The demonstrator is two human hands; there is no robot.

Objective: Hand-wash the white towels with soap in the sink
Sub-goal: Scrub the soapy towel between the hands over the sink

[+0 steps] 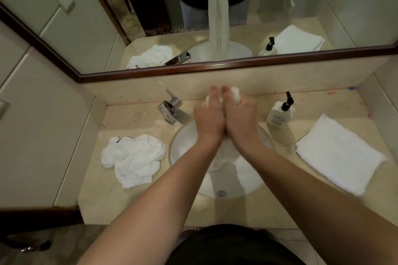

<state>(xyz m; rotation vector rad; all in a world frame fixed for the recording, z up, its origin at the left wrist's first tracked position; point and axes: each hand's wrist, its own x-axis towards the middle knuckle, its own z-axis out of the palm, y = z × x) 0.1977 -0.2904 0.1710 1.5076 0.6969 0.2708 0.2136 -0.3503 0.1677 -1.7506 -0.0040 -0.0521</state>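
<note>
Fingers (215,101) of both hands curl tight round one wet towel (221,157), bunched above the sink (185,135) so it drains there. Desk (150,200): folded towel (340,155) kept dry; crumpled towel (133,159); soap bottle (280,114) within reach.

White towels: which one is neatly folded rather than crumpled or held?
The folded towel on the counter right of the sink, beside the soap bottle. The crumpled towel lies left; both hands grip the third.

The left hand (207,118) and right hand (241,119) are hiding most of the wet towel (235,94), both forearms are covering much of the sink (183,142), and the soap bottle (280,114) label is reading too small.
</note>
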